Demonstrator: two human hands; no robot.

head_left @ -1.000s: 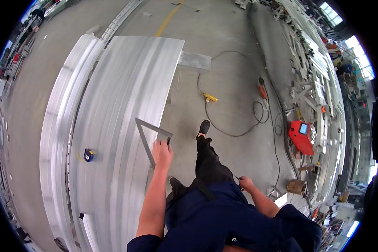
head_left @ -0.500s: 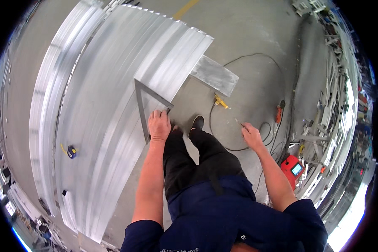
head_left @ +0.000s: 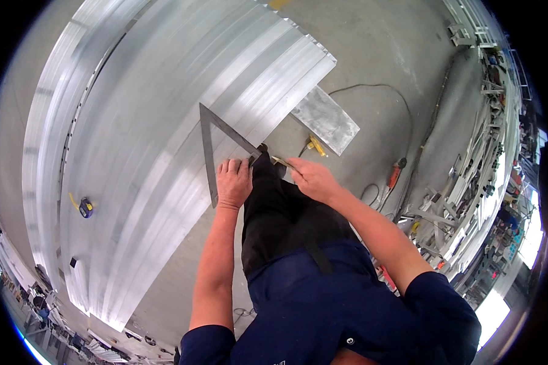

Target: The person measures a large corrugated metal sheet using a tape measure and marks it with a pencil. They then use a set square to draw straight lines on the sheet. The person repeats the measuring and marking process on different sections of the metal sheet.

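A large metal triangle square (head_left: 208, 155) lies flat on the stacked silvery metal profiles (head_left: 146, 146), its thick side along their near right edge. My left hand (head_left: 234, 182) is closed over that side, fingers on top and thumb out of sight. Beyond the profiles' edge, my right hand (head_left: 313, 180) pinches a slim pointed tool (head_left: 281, 162) whose exact kind is too small to tell. Its tip points left, toward the square's corner, with a small gap visible between them.
A tape measure (head_left: 85, 208) rests on the profiles at left. A flat metal plate (head_left: 329, 118) juts out beyond them. On the floor are a yellow tool (head_left: 316, 145), an orange power tool (head_left: 394, 175) and cables. Metal scraps (head_left: 438, 213) are piled at right.
My right hand has swung left and inward with the slim tool, close to the square. The left hand stays on the square. My legs have shifted and the view has moved slightly.
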